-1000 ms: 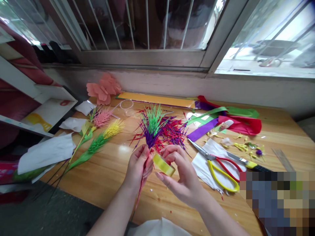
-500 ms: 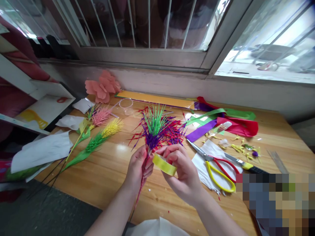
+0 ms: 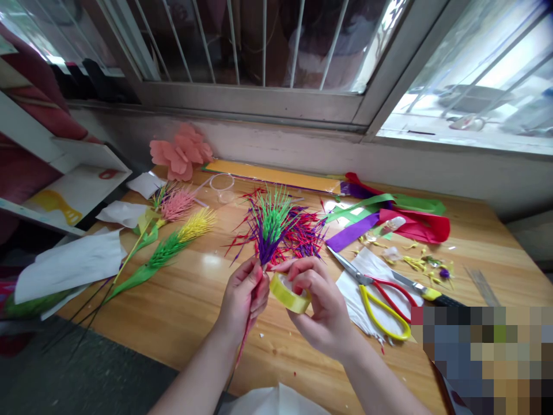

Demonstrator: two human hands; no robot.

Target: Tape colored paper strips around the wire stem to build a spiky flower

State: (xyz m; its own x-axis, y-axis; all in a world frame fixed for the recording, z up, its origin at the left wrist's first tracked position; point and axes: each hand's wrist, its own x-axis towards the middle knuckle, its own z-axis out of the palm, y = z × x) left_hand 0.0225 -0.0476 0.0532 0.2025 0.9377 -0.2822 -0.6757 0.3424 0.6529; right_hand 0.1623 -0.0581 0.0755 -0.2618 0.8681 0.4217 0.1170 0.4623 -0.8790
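Observation:
My left hand is closed round the stem of a paper flower spike, just under its head. Green bristly strips form the top of the spike, with purple ones below them, and its thin reddish stem runs down past my wrist. My right hand grips a roll of yellowish clear tape close beside the stem. Its fingertips reach toward the base of the purple strips; whether tape is stuck there is too small to tell. Behind the spike lies a pile of red and purple fringed pieces.
Scissors and a utility knife lie on white tissue at right. Crepe paper strips are behind them. Finished-looking flower stems and white paper are at left, a pink paper flower at the back.
Both hands stay close together at the spike's base. The spike's head has dipped slightly, and the tape roll has shifted a little, tilting to show more of its inner ring.

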